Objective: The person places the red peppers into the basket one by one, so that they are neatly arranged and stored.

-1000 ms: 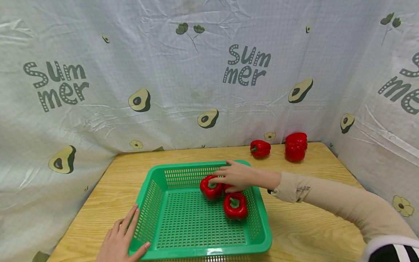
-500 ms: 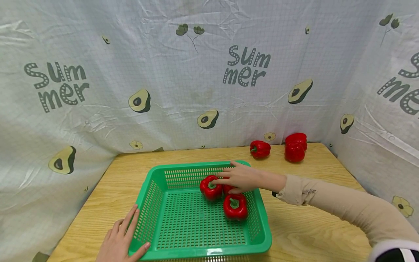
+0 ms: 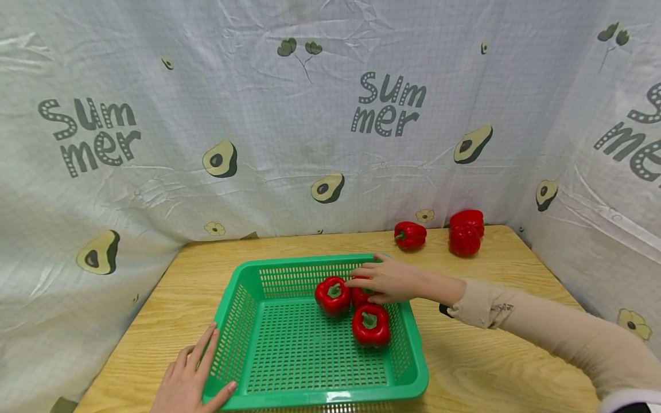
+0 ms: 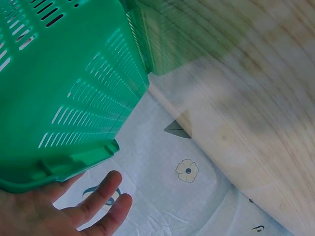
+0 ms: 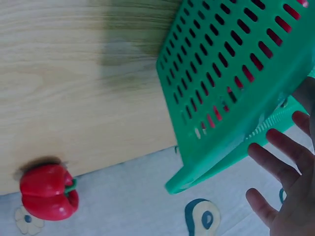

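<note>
A green plastic basket stands on the wooden table. Three red bell peppers lie in its right half: one pepper toward the middle, a front pepper, and a back-right pepper partly covered by my right hand. That hand reaches over the basket's right rim with fingers spread and relaxed, above the back-right pepper; the right wrist view shows the fingers apart, holding nothing. My left hand rests on the basket's left rim with fingers extended; in the left wrist view its fingers lie straight beside the rim.
On the table's back right lie more red bell peppers: a single pepper, and a pair, one pepper in front of another pepper. A printed curtain hangs behind the table and along its sides.
My right hand has drawn back to the right, away from the middle pepper, uncovering more of the back-right pepper. The left hand, basket and peppers stay in place.
</note>
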A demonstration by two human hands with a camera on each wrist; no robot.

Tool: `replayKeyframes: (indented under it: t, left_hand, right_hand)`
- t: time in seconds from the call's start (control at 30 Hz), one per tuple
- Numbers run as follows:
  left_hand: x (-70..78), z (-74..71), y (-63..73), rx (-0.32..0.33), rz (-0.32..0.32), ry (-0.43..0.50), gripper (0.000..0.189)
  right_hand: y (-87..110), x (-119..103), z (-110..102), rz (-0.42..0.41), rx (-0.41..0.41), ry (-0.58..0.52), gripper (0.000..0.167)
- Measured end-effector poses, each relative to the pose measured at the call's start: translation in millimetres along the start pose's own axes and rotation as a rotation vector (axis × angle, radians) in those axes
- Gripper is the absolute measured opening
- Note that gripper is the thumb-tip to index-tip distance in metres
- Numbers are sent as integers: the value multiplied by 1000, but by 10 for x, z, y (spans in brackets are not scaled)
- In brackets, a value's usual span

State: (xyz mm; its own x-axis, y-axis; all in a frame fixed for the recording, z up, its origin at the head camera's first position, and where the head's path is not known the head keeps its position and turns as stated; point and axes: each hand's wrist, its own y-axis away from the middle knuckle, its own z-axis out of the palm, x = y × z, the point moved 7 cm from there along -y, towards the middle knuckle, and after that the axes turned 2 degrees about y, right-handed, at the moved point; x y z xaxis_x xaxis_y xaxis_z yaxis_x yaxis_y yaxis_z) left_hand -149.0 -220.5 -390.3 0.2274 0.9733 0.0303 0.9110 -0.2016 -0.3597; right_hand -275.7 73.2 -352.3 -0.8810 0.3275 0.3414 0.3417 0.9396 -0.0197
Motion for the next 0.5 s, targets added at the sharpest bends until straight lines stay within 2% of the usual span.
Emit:
replayKeyframes:
  t: [0.27, 0.5]
  left_hand:
    - [-2, 8, 4, -11, -5, -14, 97]
    - [-1, 9, 12, -4, -2, -13, 98]
  right_hand:
    - [153, 40, -26, 1, 104, 3, 49]
    - [262, 63, 23, 29, 103, 13, 47]
